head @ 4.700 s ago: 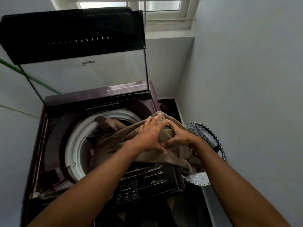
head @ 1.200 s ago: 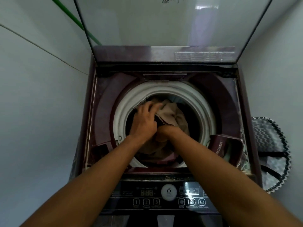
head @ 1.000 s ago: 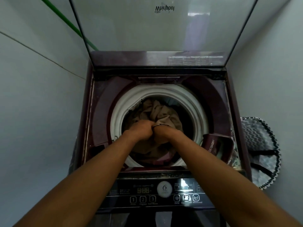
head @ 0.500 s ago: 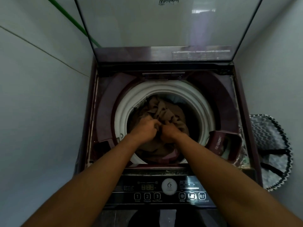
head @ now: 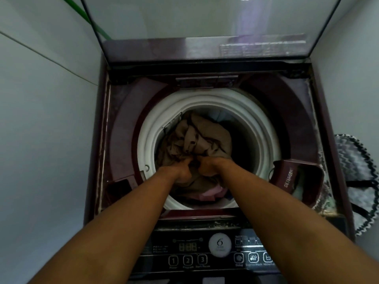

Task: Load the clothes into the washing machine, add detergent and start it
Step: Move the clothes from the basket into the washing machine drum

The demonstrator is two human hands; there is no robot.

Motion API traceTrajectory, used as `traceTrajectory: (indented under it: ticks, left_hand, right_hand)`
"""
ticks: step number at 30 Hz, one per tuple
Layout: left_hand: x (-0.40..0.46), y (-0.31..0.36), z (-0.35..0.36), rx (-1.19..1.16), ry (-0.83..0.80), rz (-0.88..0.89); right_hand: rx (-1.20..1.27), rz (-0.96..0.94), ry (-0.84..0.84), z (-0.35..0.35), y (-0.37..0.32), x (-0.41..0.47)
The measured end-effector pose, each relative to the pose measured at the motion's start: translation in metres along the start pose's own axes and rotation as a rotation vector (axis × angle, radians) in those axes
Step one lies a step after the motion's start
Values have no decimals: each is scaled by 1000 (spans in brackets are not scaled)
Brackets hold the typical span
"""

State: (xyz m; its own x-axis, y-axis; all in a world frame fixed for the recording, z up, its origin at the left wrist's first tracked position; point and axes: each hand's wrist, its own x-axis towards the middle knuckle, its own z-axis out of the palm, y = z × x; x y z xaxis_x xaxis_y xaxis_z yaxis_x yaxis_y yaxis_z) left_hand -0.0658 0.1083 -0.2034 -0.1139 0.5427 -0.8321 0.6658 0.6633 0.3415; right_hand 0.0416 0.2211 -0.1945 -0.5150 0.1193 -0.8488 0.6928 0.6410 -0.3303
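Note:
A maroon top-loading washing machine (head: 127,111) stands with its glass lid (head: 205,21) raised. Inside the white drum rim (head: 149,128) lies a crumpled brown garment (head: 203,138) over pink cloth (head: 209,194). My left hand (head: 180,170) and my right hand (head: 207,166) are both down in the drum, side by side, pushing into the brown garment with the fingers buried in the cloth. The open detergent drawer (head: 291,177) sits at the right of the drum. The control panel (head: 194,255) lies along the near edge.
White walls close in on both sides of the machine. A zigzag-patterned laundry basket (head: 356,181) stands on the floor at the right. A green pipe (head: 82,13) runs along the left wall behind the lid.
The brown garment went from the machine's front edge down into the drum. Over the last second both hands pushed lower into the cloth and drew closer together.

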Motion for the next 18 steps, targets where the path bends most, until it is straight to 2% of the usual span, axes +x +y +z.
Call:
traceTrajectory:
  ticks: [3, 7, 9, 13, 18]
  left_hand:
    - [-9, 7, -6, -31, 2, 11]
    - [-26, 23, -28, -125, 220, 56]
    - [-39, 32, -37, -114, 328, 88]
    - [-64, 59, -51, -169, 438, 156]
    - [-81, 89, -63, -212, 511, 188]
  right_hand:
    - [-11, 13, 26, -2, -4, -6]
    - [41, 33, 71, -12, -13, -23]
    - [88, 9, 188, -22, -15, -38]
    - [148, -11, 481, -36, -12, -71]
    - [231, -22, 609, -49, -1, -108]
